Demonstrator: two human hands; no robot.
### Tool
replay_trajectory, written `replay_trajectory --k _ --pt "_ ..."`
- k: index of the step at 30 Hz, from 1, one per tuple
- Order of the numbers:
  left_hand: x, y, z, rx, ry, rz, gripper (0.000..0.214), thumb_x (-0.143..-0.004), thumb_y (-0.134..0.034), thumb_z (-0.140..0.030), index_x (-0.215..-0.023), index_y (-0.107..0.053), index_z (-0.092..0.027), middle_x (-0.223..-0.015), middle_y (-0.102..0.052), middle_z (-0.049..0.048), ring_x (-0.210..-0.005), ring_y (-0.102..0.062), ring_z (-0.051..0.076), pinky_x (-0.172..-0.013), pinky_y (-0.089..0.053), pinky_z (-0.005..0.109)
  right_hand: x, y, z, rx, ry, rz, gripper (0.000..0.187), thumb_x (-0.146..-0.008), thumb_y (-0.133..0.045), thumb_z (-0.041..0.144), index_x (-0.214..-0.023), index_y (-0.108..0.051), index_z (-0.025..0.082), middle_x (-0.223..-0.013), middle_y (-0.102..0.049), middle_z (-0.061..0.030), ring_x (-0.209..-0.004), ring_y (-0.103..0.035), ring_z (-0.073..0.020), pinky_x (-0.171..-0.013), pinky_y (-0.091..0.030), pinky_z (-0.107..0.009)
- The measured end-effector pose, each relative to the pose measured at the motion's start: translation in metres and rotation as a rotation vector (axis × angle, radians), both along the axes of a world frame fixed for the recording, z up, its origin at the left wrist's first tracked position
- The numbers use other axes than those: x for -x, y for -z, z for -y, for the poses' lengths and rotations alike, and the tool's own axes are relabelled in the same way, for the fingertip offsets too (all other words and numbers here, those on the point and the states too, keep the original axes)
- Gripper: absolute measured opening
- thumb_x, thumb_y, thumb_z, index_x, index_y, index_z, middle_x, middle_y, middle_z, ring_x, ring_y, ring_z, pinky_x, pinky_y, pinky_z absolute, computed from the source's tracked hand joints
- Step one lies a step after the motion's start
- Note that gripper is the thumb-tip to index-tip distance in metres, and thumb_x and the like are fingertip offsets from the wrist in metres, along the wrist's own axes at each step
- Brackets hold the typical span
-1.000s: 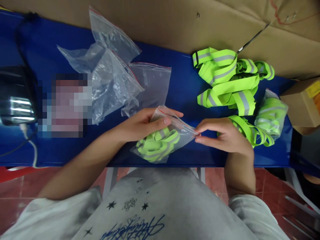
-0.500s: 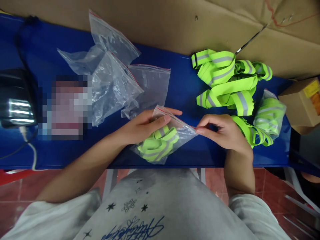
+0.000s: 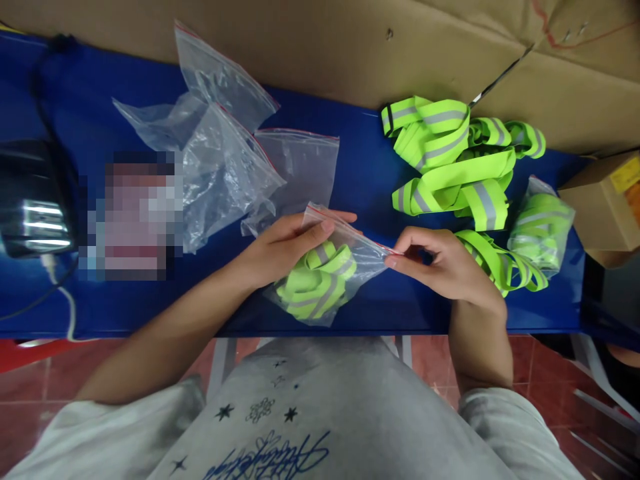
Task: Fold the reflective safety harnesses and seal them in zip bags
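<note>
A clear zip bag with a red-lined top edge lies tilted near the table's front edge. Inside it is a bundled neon-yellow reflective strap with grey stripes. My left hand holds the bag's upper left part, thumb on top and fingers behind the plastic. Between thumb and forefinger, my right hand pinches the right end of the zip edge. Just behind my right wrist lies a loose neon strap.
Several clear zip bags lie left of centre. A pile of neon straps and a filled bag lie on the right, beside a cardboard box. A black device with cables stands far left. Brown cardboard borders the blue table.
Both hands and the bag have shifted very slightly left. My right hand keeps its pinch at the end of the zip edge.
</note>
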State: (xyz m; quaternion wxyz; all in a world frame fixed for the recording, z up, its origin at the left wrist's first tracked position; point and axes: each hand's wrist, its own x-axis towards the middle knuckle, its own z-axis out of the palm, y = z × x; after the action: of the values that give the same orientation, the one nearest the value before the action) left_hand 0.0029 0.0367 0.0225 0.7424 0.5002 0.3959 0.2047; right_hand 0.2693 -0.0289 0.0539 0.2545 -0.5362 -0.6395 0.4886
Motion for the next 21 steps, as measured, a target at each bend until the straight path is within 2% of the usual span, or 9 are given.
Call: replay_trajectory --k 3,5,9,12,15,21 --pt "-0.002 0.003 0.002 -0.053 -0.137 -0.072 0.03 -0.094 -0.072 -0.052 -0.097 -0.084 -0.025 -0.097 -0.081 0.0031 -0.09 -0.074 0.02 -0.081 -0.057 0.027 -0.003 0.004 0.001 0.001 0.025 0.024 0.029 -0.093 -0.077 0.038 -0.077 -0.062 0.019 -0.063 -0.055 0.0048 -0.059 -0.048 -0.0084 -0.054 -0.035 -0.024" --pt "-0.003 0.004 0.003 -0.049 -0.177 -0.076 0.025 -0.093 -0.073 -0.049 -0.095 -0.084 -0.026 -0.086 -0.079 0.0022 -0.082 -0.072 0.019 -0.076 -0.056 0.027 -0.004 0.005 0.001 0.003 0.01 0.039 0.024 -0.094 -0.076 0.036 -0.082 -0.065 0.02 -0.068 -0.059 0.0039 -0.063 -0.052 -0.0089 -0.057 -0.038 -0.024" --pt "-0.004 0.0 0.005 -0.096 -0.173 -0.075 0.024 -0.095 -0.071 -0.047 -0.094 -0.083 -0.027 -0.09 -0.079 0.0016 -0.081 -0.071 0.018 -0.078 -0.057 0.028 -0.001 0.007 0.0 0.053 -0.003 -0.011 0.015 -0.096 -0.072 0.036 -0.096 -0.07 0.021 -0.085 -0.068 0.0006 -0.073 -0.059 -0.0104 -0.066 -0.046 -0.024" --pt "-0.004 -0.001 0.006 -0.094 -0.175 -0.074 0.025 -0.093 -0.073 -0.049 -0.094 -0.083 -0.027 -0.089 -0.079 0.0011 -0.083 -0.072 0.019 -0.078 -0.057 0.028 0.006 0.011 -0.001 0.089 0.053 -0.118 0.016 -0.094 -0.075 0.033 -0.088 -0.067 0.02 -0.076 -0.062 0.0023 -0.067 -0.055 -0.0098 -0.061 -0.043 -0.024" --pt "-0.004 0.002 0.007 -0.027 -0.186 -0.043 0.029 -0.092 -0.073 -0.053 -0.096 -0.083 -0.027 -0.09 -0.079 0.0022 -0.083 -0.072 0.021 -0.077 -0.058 0.03 0.012 0.016 0.001 0.069 0.114 -0.149 0.02 -0.092 -0.074 0.028 -0.08 -0.062 0.02 -0.068 -0.055 0.0044 -0.062 -0.048 -0.0084 -0.057 -0.038 -0.023" --pt "-0.004 0.007 0.008 0.013 -0.167 0.067 0.029 -0.099 -0.066 -0.049 -0.098 -0.083 -0.026 -0.091 -0.079 0.0035 -0.082 -0.072 0.019 -0.082 -0.058 0.031 0.01 0.014 0.002 0.067 0.155 -0.138 0.022 -0.089 -0.077 0.029 -0.077 -0.062 0.019 -0.066 -0.056 0.0044 -0.06 -0.047 -0.0078 -0.056 -0.038 -0.022"
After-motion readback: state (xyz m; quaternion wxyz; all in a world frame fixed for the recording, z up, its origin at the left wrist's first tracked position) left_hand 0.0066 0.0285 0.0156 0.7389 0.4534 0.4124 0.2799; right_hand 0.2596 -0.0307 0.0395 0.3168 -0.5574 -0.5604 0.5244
